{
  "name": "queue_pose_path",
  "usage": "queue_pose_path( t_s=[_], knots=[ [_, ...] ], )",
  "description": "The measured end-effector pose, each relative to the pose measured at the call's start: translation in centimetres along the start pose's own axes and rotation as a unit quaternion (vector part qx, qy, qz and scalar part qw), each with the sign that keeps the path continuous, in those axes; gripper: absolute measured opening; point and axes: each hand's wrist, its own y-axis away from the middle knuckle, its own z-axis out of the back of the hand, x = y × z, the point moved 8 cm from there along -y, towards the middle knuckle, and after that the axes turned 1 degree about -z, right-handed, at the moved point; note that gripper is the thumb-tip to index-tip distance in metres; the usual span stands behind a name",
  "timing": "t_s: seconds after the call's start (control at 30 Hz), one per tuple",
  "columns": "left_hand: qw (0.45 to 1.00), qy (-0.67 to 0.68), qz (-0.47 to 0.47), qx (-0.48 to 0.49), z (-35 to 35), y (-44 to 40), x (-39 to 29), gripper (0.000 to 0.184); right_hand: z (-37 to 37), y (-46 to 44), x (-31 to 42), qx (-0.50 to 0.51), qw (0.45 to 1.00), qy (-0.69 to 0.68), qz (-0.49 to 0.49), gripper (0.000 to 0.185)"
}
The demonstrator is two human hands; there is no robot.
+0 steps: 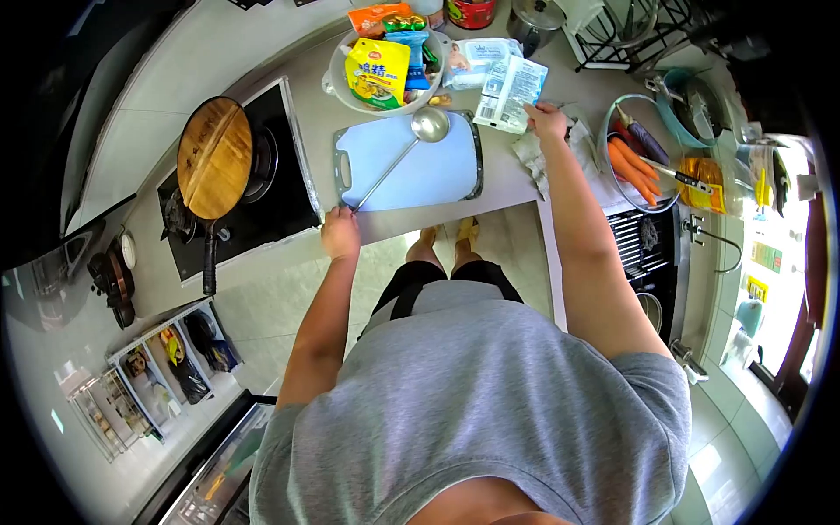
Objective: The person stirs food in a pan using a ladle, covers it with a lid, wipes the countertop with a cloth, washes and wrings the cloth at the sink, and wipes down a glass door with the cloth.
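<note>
My left hand is closed around the handle end of a metal ladle at the counter's front edge. The ladle slants across a light blue cutting board, its bowl over the board's far edge. In my right hand is the lower right corner of a white and blue printed packet, pinched between the fingers. Just behind that packet lies a pack of wipes. A crumpled grey cloth rests under my right wrist, partly hidden by it.
A white colander with seasoning bags stands behind the board. On the left, a pan with a wooden lid sits on the black stove. At right are a basket with carrots, an oil bottle and the sink.
</note>
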Motion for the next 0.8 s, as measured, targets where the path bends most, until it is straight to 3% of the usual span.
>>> queue_pose_path(
  t_s=[0.03, 0.37, 0.5, 0.6, 0.67, 0.8],
  knots=[
    [1.0, -0.009, 0.008, 0.011, -0.3, 0.0, 0.1, 0.015, 0.7, 0.5, 0.7, -0.035, 0.998, 0.024, 0.045, 0.027],
    [0.991, 0.121, 0.017, -0.06, 0.7, 0.3, 1.2, 0.037, 3.8, 8.2, 7.8, -0.064, 0.967, -0.181, 0.168, 0.016],
    [0.989, 0.137, -0.004, -0.047, 3.0, -0.4, 1.0, 0.04, 2.9, 8.5, 8.1, -0.065, 0.965, -0.196, 0.164, 0.017],
    [0.977, 0.196, -0.036, -0.081, 6.5, -2.8, -0.4, 0.041, 2.5, 10.0, 9.9, -0.074, 0.959, -0.207, 0.177, 0.018],
    [0.945, 0.243, -0.099, -0.195, 11.7, -6.1, -2.8, 0.047, 2.0, 10.5, 10.4, -0.074, 0.959, -0.203, 0.183, 0.018],
    [0.919, 0.269, -0.155, -0.244, 18.8, -16.5, -8.8, 0.054, 0.2, 11.2, 12.5, -0.067, 0.952, -0.211, 0.213, 0.019]
  ],
)
